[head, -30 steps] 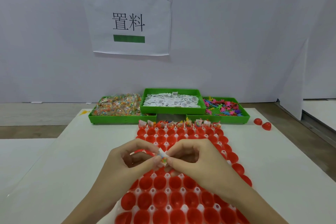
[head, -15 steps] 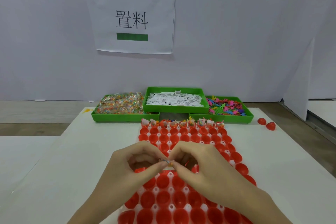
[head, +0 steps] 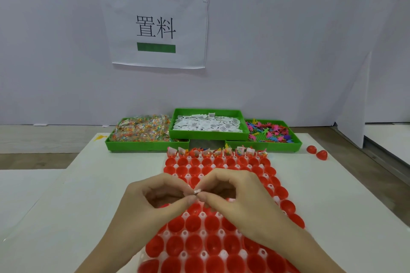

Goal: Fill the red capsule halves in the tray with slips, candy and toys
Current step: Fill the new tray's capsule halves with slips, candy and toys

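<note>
A white tray (head: pixel 200 254) of red capsule halves (head: pixel 192 224) lies on the table in front of me. Its far row (head: pixel 217 152) holds slips, candy and toys; the nearer rows show bare red cups. Above the tray's middle, my left hand (head: pixel 155 201) and my right hand (head: pixel 239 197) meet fingertip to fingertip. Together they pinch a small folded white slip (head: pixel 197 191); whether candy is held with it I cannot tell. At the table's back stand three green bins: candy packets (head: pixel 142 131), slips (head: pixel 207 124) and colourful toys (head: pixel 269 133).
Two loose red capsule halves (head: pixel 316 152) lie right of the tray near the toy bin. A paper sign (head: pixel 155 26) hangs on the grey wall behind. White table edges (head: pixel 73 162) run left and right of the tray.
The two hands have kept working the small item between their fingertips. A colourful candy bit seen a second ago is out of sight; only a white fold shows.
</note>
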Tool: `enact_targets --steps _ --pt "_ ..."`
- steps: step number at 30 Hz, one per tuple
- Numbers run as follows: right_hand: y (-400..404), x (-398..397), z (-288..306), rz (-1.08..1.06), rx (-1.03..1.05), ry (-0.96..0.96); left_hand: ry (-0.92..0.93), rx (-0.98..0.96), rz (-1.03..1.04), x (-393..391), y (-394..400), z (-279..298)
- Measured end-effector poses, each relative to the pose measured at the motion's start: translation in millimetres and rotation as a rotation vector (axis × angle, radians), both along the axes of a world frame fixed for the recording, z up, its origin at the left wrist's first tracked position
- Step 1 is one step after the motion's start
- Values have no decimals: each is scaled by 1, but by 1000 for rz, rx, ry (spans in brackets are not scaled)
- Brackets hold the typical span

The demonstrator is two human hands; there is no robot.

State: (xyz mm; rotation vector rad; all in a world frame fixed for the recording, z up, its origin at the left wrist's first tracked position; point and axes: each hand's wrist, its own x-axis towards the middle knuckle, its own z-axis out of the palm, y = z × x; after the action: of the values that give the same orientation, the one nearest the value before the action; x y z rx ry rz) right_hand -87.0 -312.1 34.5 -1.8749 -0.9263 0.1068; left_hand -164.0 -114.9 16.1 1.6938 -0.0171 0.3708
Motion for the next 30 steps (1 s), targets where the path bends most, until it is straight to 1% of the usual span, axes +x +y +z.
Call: enact_targets --steps 2,3,4,6,7,8,10,12,13,14,16,18,22,24,30 --pt "1 2 4 43 -119 -170 -27 80 -13 -1 2 1" --pt "2 3 7 75 -157 -209 -35 104 -15 -1 4 2" --pt "2 6 12 111 -174 -209 -39 108 -12 -1 5 3" --pt "1 22 25 160 -126 -105 -43 68 11 0 10 5" --pt "-2 36 31 139 -96 -67 -47 47 28 1 12 5" --pt "-7 57 36 62 -75 -66 -53 34 43 1 13 6" --pt "-20 112 40 -204 -89 -99 -62 16 81 2 14 7" --pt "-40 169 37 -476 -231 -109 -76 -1 130 4 14 7" --pt "-51 192 32 -555 -351 -114 -79 -7 153 4 15 7" --pt "-62 212 25 -589 -478 -117 -81 -5 169 5 16 7" --pt "-79 236 13 -560 -700 -122 -80 8 182 6 18 7" --pt "-85 244 6 -520 -810 -146 -76 5 180 6 18 6" --pt "-83 249 5 -477 -835 -185 -69 11 172 6 16 6" --pt "-83 250 4 -489 -841 -205 -64 18 176 7 17 5" --pt "-89 251 -5 -624 -627 -170 -37 -35 213 8 19 7"
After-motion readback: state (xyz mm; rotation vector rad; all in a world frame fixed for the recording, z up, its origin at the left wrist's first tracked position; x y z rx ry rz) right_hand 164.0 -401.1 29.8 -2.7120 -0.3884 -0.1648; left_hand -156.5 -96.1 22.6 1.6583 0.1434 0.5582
